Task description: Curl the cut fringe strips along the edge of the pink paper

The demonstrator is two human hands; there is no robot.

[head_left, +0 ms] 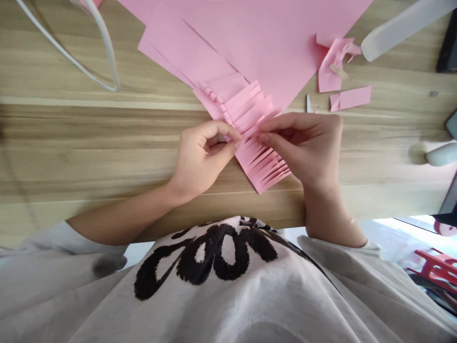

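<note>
Apparently left hand (202, 159), right hand (307, 147): grip pinched on fringed pink paper (249, 153) (held spots hidden).

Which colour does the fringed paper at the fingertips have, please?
The fringed paper is pink; the head view shows it best.

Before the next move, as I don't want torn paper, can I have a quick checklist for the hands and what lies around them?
1. Left hand on the fringed pink paper strip: ok, thumb and finger pinched at its uncut edge.
2. Right hand on the fringe: ok, fingertips closed at the cut strips.
3. Fringe lying flat: not ok, several strips farther from the body are curled.
4. Fringe free of tears: cannot tell, the fingers cover part.
5. Crumpled pink paper scraps apart from the hands: ok, beyond the right hand.
6. White looped cable off the paper: ok, well left.
</note>
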